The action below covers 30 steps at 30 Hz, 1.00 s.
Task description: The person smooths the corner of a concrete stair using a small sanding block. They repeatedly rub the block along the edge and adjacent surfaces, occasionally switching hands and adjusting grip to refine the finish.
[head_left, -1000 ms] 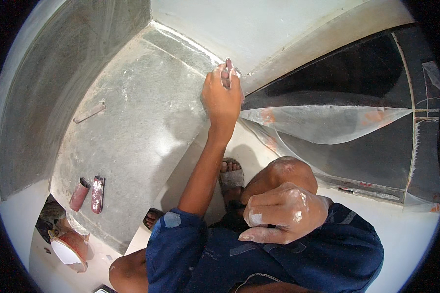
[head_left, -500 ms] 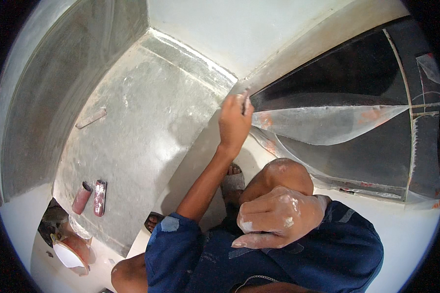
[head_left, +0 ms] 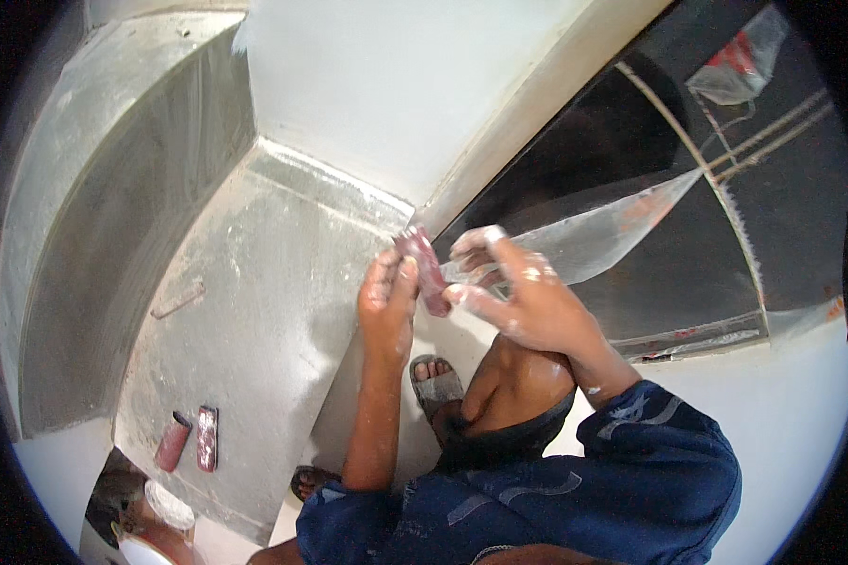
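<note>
My left hand (head_left: 386,297) is closed on a folded strip of dark red sandpaper (head_left: 427,271), dusted white along one edge. My right hand (head_left: 537,306) faces it from the other side, fingers bent and spread apart. Its thumb tip is close to the sandpaper's lower end; whether they touch I cannot tell. White dust and smears cover the fingers of both hands. On the grey slab to the left lie a curled red sandpaper piece (head_left: 172,441) and, beside it, a flatter, white-dusted sandpaper piece (head_left: 207,438).
A short pale stick (head_left: 178,301) lies on the grey slab (head_left: 264,273). Ahead, a white wall (head_left: 367,94) meets it. Dark glossy panels (head_left: 584,151) with a loose clear plastic sheet (head_left: 594,240) stand on the right. At the lower left is a container (head_left: 151,546).
My left hand has drawn back from the wall corner with the sandpaper. My right hand has risen from my knee to meet it. The view has shifted.
</note>
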### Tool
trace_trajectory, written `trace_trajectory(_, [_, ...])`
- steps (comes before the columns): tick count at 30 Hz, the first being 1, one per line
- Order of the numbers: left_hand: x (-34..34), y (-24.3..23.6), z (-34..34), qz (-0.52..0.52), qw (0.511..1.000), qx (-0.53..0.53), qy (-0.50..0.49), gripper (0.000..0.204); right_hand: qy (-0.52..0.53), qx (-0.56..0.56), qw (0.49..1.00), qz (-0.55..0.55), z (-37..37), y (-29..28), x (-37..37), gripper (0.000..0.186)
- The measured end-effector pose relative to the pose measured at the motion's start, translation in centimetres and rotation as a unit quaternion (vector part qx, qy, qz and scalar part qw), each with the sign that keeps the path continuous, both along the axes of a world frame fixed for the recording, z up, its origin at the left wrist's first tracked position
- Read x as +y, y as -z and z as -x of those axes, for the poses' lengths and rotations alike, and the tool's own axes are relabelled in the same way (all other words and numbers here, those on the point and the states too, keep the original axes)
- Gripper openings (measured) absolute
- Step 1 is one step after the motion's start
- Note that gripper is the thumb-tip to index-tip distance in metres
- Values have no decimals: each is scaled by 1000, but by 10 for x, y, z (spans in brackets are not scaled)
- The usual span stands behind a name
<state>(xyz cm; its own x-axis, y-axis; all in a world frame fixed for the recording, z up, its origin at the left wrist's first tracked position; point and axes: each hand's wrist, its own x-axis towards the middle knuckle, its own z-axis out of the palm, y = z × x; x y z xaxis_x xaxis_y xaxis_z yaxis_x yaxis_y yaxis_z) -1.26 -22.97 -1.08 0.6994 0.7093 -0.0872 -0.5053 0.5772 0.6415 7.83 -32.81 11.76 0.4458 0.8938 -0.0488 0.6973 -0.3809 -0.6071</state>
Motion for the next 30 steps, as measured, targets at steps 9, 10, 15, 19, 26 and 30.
trace_trajectory(9, [8,-17,11,-107,993,47,24,26,-146,-6,989,30,-24,22,22,39])
trace_trajectory(10, [12,-18,15,-124,988,81,32,27,-177,-58,982,-11,-31,35,22,37])
trace_trajectory(15, [35,-17,48,-119,975,185,-20,34,-91,-173,976,91,-35,51,23,38])
trace_trajectory(19, [54,-8,71,-55,957,243,-149,36,-79,-261,961,49,-52,67,21,37])
trace_trajectory(26, [80,20,77,-43,968,200,-147,31,-120,-210,965,103,-41,40,31,51])
trace_trajectory(30, [70,21,62,-110,976,175,-69,30,-158,-225,961,11,-33,38,36,40])
